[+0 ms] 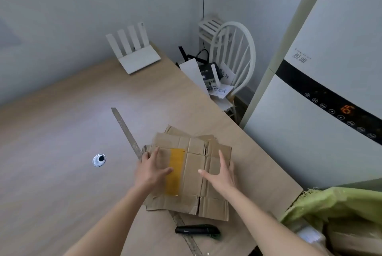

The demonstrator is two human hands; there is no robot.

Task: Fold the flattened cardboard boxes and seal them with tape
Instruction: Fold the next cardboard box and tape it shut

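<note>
A stack of flattened brown cardboard boxes (193, 175) lies on the wooden table (72, 131) near its right edge. The top one carries a strip of yellow-brown tape (174, 171). My left hand (152, 170) rests flat on the left part of the top box, fingers spread. My right hand (221, 175) lies on its right part, fingers apart, thumb pointing left. Neither hand grips anything.
A long metal ruler (127, 132) runs diagonally under the stack. A black utility knife (197, 230) lies near the front edge. A round cable port (99, 160) sits at left, a white router (136, 53) at the back. Right of the table: a white chair (237, 59), a tall white appliance (320, 90), a green bag (334, 204).
</note>
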